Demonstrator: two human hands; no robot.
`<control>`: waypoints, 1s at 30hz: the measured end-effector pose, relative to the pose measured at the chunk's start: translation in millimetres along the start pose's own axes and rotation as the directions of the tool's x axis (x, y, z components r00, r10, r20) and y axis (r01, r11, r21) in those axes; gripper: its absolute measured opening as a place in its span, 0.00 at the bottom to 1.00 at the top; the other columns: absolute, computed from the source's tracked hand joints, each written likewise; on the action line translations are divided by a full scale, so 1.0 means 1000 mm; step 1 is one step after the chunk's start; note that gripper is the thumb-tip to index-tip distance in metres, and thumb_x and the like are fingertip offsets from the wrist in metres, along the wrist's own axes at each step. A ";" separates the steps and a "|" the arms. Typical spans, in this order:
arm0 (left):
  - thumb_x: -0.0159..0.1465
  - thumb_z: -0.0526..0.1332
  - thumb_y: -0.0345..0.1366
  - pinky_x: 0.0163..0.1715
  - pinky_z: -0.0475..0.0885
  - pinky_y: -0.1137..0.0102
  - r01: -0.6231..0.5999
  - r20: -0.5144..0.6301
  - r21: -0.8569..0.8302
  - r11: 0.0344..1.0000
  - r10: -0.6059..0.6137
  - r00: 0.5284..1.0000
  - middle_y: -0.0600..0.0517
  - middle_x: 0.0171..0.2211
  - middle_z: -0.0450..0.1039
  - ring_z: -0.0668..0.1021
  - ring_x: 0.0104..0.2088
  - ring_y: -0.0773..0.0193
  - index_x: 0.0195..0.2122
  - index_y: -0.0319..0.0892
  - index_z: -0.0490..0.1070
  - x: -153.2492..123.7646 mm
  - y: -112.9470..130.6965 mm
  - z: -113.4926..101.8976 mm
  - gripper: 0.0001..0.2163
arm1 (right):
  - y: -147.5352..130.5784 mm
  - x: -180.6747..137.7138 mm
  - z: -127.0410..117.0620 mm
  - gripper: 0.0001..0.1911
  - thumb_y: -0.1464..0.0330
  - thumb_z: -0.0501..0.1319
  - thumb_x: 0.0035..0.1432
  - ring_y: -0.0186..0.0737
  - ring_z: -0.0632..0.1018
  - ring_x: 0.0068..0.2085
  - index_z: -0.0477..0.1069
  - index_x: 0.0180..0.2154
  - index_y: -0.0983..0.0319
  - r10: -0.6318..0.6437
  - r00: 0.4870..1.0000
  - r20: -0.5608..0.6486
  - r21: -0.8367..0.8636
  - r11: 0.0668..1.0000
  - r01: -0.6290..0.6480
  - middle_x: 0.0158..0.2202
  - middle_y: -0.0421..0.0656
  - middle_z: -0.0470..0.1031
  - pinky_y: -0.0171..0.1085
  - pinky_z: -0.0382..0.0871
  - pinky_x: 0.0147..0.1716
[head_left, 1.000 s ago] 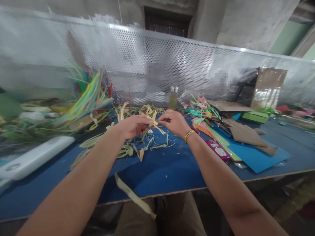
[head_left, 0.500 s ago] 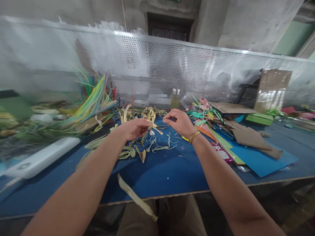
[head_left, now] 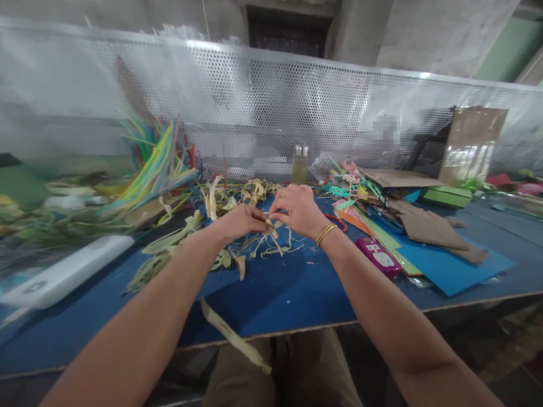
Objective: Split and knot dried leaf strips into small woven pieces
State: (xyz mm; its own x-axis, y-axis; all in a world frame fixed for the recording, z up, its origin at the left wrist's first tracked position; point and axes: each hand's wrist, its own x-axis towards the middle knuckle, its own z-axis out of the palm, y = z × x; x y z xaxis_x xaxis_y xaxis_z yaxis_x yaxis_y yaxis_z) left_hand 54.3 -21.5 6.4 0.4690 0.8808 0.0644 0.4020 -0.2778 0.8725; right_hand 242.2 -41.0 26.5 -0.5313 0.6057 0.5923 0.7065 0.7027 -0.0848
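My left hand [head_left: 244,221] is closed in a pinch on a pale dried leaf strip [head_left: 276,242], whose narrow end hangs down below the fingers. Right against it, my right hand [head_left: 297,210], with a gold bracelet at the wrist, pinches the same strip from the other side. The fingertips of both hands nearly touch, hiding most of the held part. Loose dried strips [head_left: 220,198] and thin curled scraps lie on the blue table [head_left: 271,294] around and behind the hands. A longer pale strip [head_left: 235,336] hangs over the front edge.
A white power strip [head_left: 70,271] and bundled coloured stems [head_left: 156,164] are on the left. On the right lie cardboard pieces [head_left: 432,223], blue paper [head_left: 458,271] and a purple case [head_left: 379,257]. A bottle [head_left: 300,164] stands before the perforated metal panel [head_left: 220,102].
My right hand has moved left and slightly down to meet my left hand, and its fingers have closed at the leaf strip. My left hand has shifted slightly right.
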 end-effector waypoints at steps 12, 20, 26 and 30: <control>0.46 0.68 0.41 0.24 0.62 0.72 -0.131 -0.165 -0.126 0.983 0.110 0.980 0.54 0.22 0.70 0.69 0.23 0.68 0.25 0.43 0.76 -0.002 0.006 -0.001 0.08 | 0.031 -0.004 0.016 0.11 0.62 0.61 0.50 0.30 0.69 0.27 0.72 0.27 0.63 0.214 0.945 0.248 0.595 0.736 -0.323 0.26 0.39 0.72 0.33 0.61 0.29; 0.42 0.69 0.37 0.21 0.61 0.73 -0.071 -0.335 -0.363 0.929 -0.059 0.940 0.55 0.19 0.65 0.67 0.20 0.71 0.21 0.41 0.72 0.015 -0.015 -0.005 0.08 | 0.014 -0.003 0.010 0.08 0.65 0.59 0.54 0.30 0.66 0.25 0.73 0.28 0.62 0.238 0.970 0.038 0.343 0.909 -0.237 0.22 0.38 0.70 0.33 0.56 0.28; 0.42 0.67 0.35 0.19 0.59 0.73 0.008 -0.363 -0.371 0.928 -0.153 0.919 0.55 0.17 0.64 0.65 0.18 0.71 0.18 0.41 0.70 0.017 -0.015 0.001 0.06 | 0.005 -0.004 0.002 0.07 0.67 0.60 0.54 0.32 0.70 0.30 0.73 0.27 0.60 0.158 0.987 0.037 0.216 0.963 -0.162 0.26 0.37 0.73 0.34 0.54 0.33; 0.44 0.65 0.38 0.17 0.55 0.72 0.014 -0.393 -0.137 0.990 -0.067 0.917 0.56 0.14 0.61 0.61 0.16 0.71 0.16 0.41 0.70 0.014 -0.015 0.001 0.07 | 0.004 -0.003 0.003 0.07 0.66 0.59 0.56 0.33 0.71 0.33 0.74 0.29 0.59 0.107 0.993 0.057 0.131 0.985 -0.114 0.28 0.37 0.74 0.37 0.52 0.38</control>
State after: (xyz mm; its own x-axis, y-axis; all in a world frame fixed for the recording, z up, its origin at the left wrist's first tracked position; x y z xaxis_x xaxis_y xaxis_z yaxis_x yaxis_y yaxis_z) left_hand 55.7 -4.9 -6.0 0.0939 0.9771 0.1911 0.2967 -0.2106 0.9315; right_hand 245.4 -39.0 21.7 -0.4783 0.6978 0.5332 0.6948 0.6720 -0.2562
